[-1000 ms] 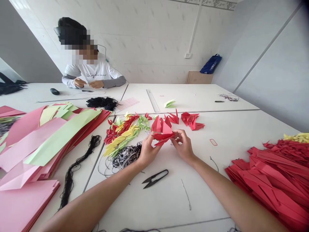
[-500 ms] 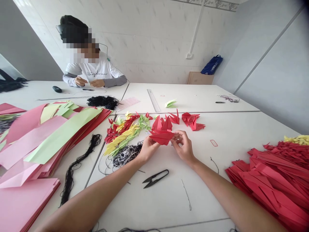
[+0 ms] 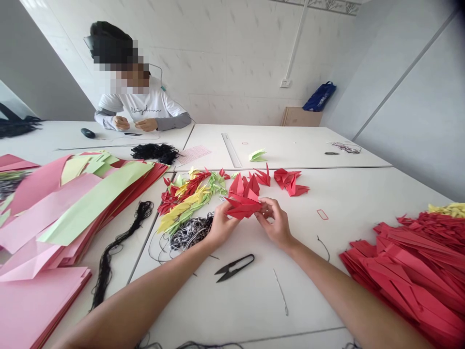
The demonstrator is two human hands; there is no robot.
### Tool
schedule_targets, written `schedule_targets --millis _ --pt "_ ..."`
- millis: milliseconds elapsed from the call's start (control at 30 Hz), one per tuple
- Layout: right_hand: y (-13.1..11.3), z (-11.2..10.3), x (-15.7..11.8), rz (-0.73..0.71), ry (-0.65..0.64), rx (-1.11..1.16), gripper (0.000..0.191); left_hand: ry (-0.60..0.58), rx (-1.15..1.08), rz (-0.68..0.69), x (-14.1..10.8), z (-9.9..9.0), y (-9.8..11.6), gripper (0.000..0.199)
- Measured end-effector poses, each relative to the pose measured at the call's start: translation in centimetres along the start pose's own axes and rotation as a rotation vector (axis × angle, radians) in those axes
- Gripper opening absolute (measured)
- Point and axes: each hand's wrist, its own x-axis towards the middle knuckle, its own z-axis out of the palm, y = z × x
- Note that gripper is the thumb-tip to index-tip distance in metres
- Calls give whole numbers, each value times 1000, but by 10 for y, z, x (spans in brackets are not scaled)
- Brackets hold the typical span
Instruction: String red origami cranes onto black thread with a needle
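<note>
Between my two hands is a red folded paper crane [image 3: 242,207], held up above the white table. My left hand [image 3: 222,224] pinches its left side, the thumb near its lower edge. My right hand [image 3: 274,218] has its fingers closed at the right end of the crane; the fingertips are partly hidden. Just behind it stand more red paper cranes [image 3: 286,181]. Left of my left hand lie strings of red, yellow and green folded paper [image 3: 189,198] and a tangle of black and white cord [image 3: 191,234]. Black thread snips [image 3: 235,267] rest in front of my hands.
Pink, green and red paper sheets [image 3: 83,194] cover the left side. A heap of red folded strips [image 3: 410,261] lies at the right. Black thread [image 3: 105,261], a needle-like piece [image 3: 280,293] and a ruler [image 3: 231,150] lie about. Across the table sits a person [image 3: 143,109].
A pointed flap on the crane now stands up where its top looked flatter before. My hands have shifted only slightly and keep their hold.
</note>
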Motion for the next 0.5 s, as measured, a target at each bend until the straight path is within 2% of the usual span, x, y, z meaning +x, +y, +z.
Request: schedule_targets --millis 133,267,367,500 --pt "7 -5 -3 -286 -1 -199 41 -1 155 223 -3 -3 6 7" --pt "13 -10 -3 -408 -3 -245 41 -12 160 285 -5 -3 9 8" --pt "14 -12 -2 -455 -29 -267 42 -25 135 227 -6 -3 10 12" --pt "12 -13 -1 -482 -82 -285 46 -121 -99 -34 -5 -2 8 18"
